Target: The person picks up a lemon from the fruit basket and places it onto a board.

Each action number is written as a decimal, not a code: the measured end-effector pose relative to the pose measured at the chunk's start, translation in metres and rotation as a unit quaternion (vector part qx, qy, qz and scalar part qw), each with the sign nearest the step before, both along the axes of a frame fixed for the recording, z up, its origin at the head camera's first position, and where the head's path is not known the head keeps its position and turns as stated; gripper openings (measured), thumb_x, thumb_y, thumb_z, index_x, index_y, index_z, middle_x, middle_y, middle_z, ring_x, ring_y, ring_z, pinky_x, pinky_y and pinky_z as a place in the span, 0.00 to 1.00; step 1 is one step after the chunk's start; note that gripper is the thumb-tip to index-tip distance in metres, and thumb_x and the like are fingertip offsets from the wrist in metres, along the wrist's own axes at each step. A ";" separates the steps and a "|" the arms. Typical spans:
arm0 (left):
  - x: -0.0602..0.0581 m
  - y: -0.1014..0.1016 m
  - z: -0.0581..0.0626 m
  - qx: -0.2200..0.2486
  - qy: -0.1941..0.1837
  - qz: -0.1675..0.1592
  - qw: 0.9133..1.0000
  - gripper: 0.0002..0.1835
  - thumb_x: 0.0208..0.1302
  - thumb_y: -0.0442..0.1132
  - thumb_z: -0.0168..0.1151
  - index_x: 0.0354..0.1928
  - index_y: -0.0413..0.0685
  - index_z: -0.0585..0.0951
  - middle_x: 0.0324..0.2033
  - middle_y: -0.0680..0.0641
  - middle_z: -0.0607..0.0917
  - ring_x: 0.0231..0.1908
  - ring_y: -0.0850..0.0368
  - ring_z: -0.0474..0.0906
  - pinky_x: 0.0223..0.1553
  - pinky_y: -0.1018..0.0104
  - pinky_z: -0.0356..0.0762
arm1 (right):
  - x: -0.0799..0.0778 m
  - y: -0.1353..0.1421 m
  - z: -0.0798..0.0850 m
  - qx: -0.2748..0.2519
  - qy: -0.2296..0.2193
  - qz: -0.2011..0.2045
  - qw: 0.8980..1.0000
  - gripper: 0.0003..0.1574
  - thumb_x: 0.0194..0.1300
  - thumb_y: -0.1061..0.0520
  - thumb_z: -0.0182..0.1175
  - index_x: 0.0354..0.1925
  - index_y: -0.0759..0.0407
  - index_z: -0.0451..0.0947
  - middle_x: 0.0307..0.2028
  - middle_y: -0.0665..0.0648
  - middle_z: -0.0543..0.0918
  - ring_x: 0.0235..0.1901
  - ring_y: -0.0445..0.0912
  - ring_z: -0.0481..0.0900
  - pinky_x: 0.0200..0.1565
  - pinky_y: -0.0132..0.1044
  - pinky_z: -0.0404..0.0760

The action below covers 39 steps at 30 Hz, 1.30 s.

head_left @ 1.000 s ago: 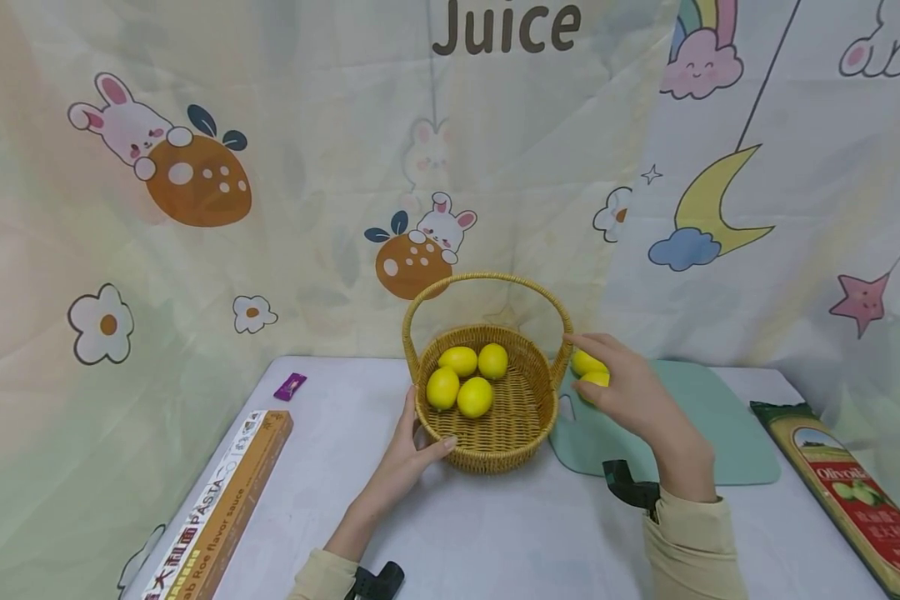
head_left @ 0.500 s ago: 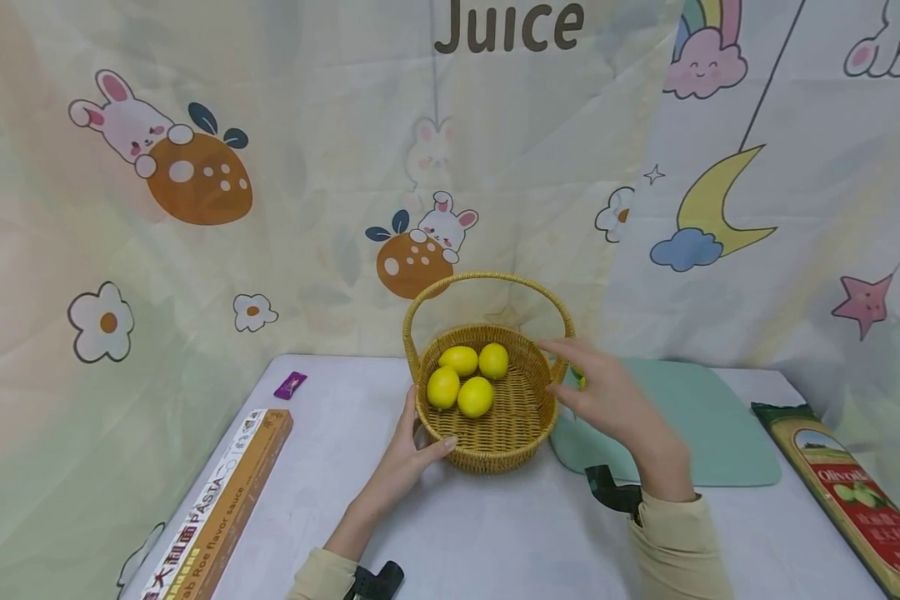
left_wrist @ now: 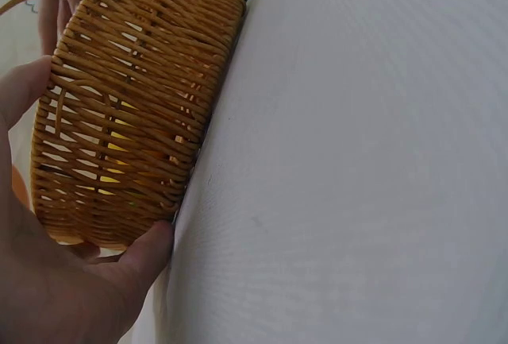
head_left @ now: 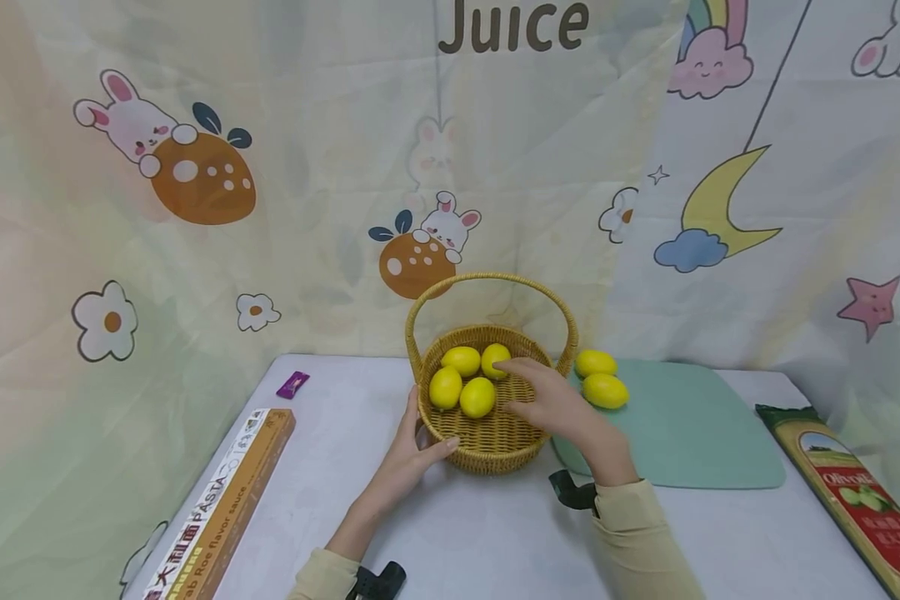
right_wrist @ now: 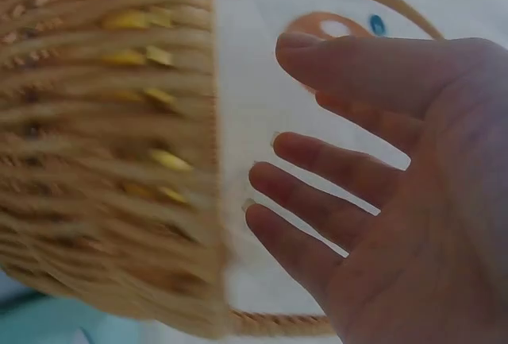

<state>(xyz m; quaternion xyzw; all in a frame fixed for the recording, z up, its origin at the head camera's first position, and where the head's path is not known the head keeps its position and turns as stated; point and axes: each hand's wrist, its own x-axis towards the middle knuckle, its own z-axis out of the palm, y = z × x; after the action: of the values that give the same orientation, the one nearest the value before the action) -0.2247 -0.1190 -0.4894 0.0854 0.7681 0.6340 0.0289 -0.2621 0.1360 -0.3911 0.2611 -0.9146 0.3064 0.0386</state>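
A yellow wicker basket (head_left: 495, 458) with a tall arched handle stands at the back of the table, several lemons (head_left: 477, 397) lying in its left part. My left hand (head_left: 408, 458) grips its front left side, thumb at the rim; in the left wrist view the hand (left_wrist: 71, 288) spans the wall from rim to base. Over the basket's right half reaches my right hand (head_left: 570, 417), its fingertips overlapping the rear right lemon in the head view. Nothing sits between the spread fingers of that hand (right_wrist: 397, 185) in the right wrist view.
Two more lemons (head_left: 606, 391) lie on a green mat (head_left: 697, 433) right of the basket. A pasta box (head_left: 228, 500) and a purple wrapped candy (head_left: 293, 384) are at left, a red and gold packet (head_left: 840, 492) at right. A printed cloth (head_left: 307, 167) hangs behind.
My right hand has moved left, from in front of the two lemons on the mat, across the basket's right rim to over its inside. My left hand keeps its hold on the basket.
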 end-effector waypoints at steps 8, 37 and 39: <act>0.001 0.001 -0.001 0.000 -0.003 -0.001 1.000 0.57 0.63 0.52 0.68 0.76 0.78 0.33 0.79 0.57 0.39 0.79 0.51 0.37 0.75 0.36 0.42 | -0.009 -0.025 -0.026 0.040 -0.018 -0.010 0.999 0.37 0.62 0.53 0.70 0.68 0.52 0.72 0.67 0.58 0.73 0.65 0.56 0.73 0.62 0.57 0.75; 0.001 0.001 0.000 0.001 -0.005 0.003 1.000 0.57 0.62 0.52 0.69 0.76 0.81 0.34 0.79 0.56 0.40 0.79 0.49 0.38 0.74 0.36 0.46 | -0.014 -0.051 -0.038 0.081 -0.041 0.004 0.996 0.34 0.56 0.51 0.74 0.61 0.51 0.79 0.62 0.57 0.76 0.55 0.53 0.78 0.58 0.54 0.78; 0.001 0.001 0.001 0.001 -0.004 0.004 1.000 0.57 0.62 0.52 0.69 0.76 0.79 0.34 0.79 0.56 0.40 0.79 0.50 0.37 0.75 0.36 0.45 | -0.013 -0.051 -0.037 0.080 -0.053 0.017 0.995 0.34 0.56 0.52 0.74 0.62 0.51 0.79 0.63 0.57 0.76 0.59 0.55 0.76 0.60 0.57 0.76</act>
<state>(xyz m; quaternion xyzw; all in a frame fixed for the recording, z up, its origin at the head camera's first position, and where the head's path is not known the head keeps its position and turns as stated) -0.2237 -0.1183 -0.4885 0.0798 0.7676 0.6353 0.0292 -0.2752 0.0849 -0.4282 0.2623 -0.9322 0.2468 -0.0365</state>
